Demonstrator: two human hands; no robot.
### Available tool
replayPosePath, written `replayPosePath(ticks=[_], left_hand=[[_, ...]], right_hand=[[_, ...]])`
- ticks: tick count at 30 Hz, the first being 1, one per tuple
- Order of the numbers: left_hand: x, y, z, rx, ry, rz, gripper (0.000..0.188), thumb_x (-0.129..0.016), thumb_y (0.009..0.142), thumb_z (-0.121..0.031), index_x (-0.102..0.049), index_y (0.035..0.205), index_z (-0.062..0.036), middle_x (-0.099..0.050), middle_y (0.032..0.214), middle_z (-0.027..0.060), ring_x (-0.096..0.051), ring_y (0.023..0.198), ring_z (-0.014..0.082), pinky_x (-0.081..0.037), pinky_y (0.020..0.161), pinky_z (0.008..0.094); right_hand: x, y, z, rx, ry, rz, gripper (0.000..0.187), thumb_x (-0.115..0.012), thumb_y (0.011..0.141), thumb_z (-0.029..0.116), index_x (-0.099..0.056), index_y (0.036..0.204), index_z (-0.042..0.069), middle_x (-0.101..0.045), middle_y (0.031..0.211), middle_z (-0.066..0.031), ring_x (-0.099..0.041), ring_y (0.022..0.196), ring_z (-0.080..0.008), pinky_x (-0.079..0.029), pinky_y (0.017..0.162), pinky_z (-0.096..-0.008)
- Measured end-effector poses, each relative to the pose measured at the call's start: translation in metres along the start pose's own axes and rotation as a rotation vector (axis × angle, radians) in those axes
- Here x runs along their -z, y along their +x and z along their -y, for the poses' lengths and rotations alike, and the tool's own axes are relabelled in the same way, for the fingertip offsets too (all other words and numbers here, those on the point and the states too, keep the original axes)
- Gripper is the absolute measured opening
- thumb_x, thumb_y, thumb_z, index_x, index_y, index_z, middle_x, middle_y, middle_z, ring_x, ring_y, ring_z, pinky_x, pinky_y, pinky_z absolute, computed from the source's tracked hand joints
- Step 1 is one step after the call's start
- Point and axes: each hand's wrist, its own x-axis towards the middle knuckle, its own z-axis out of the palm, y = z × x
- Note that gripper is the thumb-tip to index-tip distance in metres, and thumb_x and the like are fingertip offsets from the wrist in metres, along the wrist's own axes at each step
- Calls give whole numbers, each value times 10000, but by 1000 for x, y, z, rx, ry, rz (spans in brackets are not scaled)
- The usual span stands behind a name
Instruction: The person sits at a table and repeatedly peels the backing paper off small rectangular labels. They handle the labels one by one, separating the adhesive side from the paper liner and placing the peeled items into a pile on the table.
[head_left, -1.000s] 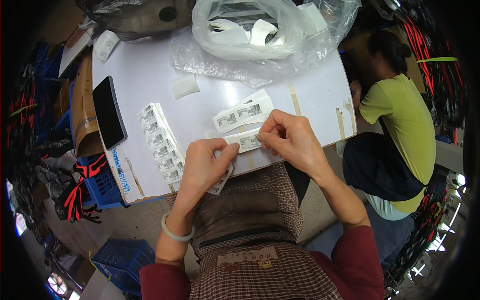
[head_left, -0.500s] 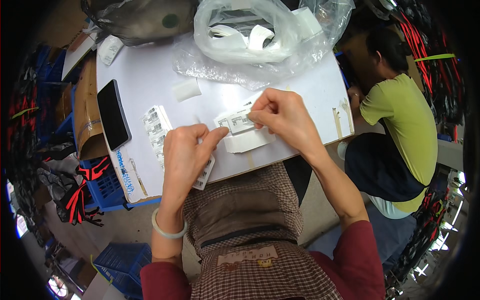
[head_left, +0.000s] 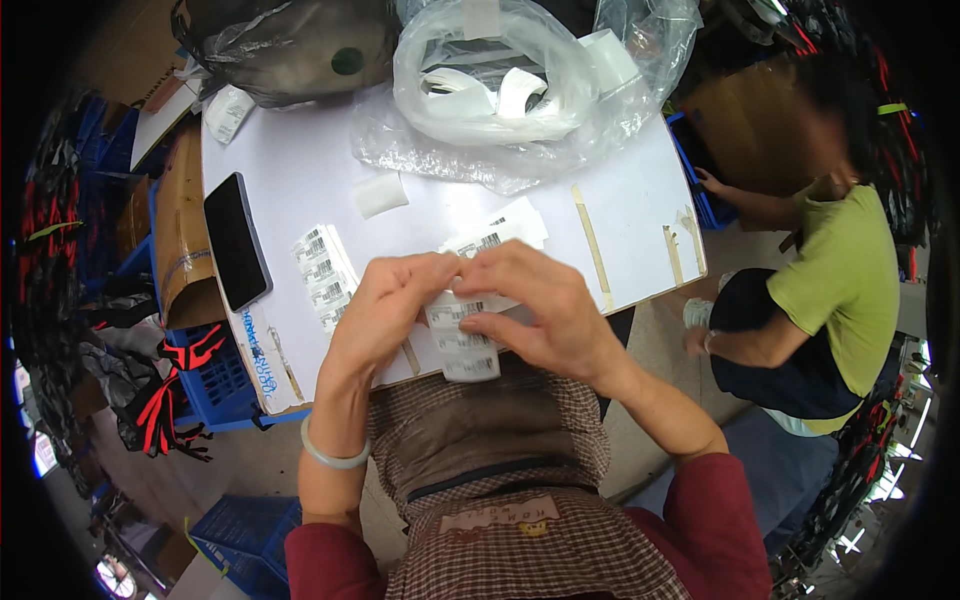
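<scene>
A strip of white barcode labels (head_left: pixel 463 343) hangs over the near edge of the table, between my hands. My left hand (head_left: pixel 385 305) is closed, its fingertips pinching at the strip's upper end. From the other side my right hand (head_left: pixel 540 315) grips the strip, thumb on its printed face and fingers curled over the top. Just beyond my fingers lies a small pile of label sheets (head_left: pixel 520 222), partly hidden by my hands. More barcode label strips (head_left: pixel 322 270) lie on the table to the left of my left hand.
A dark phone (head_left: pixel 238 240) lies at the table's left. A clear plastic bag (head_left: pixel 490 125) with label rolls and a dark plastic bag (head_left: pixel 290 50) sit at the back. A blank white piece (head_left: pixel 380 195) lies mid-table. At right sits a person in a yellow-green shirt (head_left: pixel 845 290).
My hands have come together, the right moving left and down off the label pile. The label strip has shifted right between them. The person at right has leaned back, one arm reaching toward a blue crate.
</scene>
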Motion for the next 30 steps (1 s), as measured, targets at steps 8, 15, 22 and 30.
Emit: replayPosePath(ticks=[8, 15, 22, 30], left_hand=[[-13, -50, -1, -61, -69, 63, 266, -636, 909, 10, -581, 1165, 55, -721, 906, 120, -685, 808, 108, -540, 684, 209], [-28, -65, 16, 102, 52, 8, 227, -729, 870, -75, -602, 1012, 49, -727, 842, 127, -683, 761, 107, -542, 648, 226], [-17, -68, 23, 164, 172, -39, 221, -716, 857, -26, -580, 1014, 52, -712, 858, 144, -689, 743, 145, -549, 642, 245], [-24, -27, 16, 8, 536, -202, 281, -684, 888, -223, -693, 763, 29, -619, 560, 125, -570, 468, 144, -417, 472, 296]], right_hand=[[-2, -29, 12, -237, 160, -21, 172, -755, 781, 38, -679, 929, -4, -685, 911, -132, -680, 721, -226, -529, 600, -293], [9, -50, 17, -325, 180, -19, 98, -725, 803, 5, -661, 877, 4, -675, 1098, -137, -654, 980, -233, -523, 802, -317], [47, -43, 4, -543, 562, -205, 116, -670, 858, -21, -616, 959, -1, -620, 1203, -169, -591, 1109, -188, -478, 924, -312], [45, -15, -5, -828, 296, 28, 87, -690, 863, 37, -618, 892, -2, -664, 729, -38, -614, 664, -63, -487, 584, -214]])
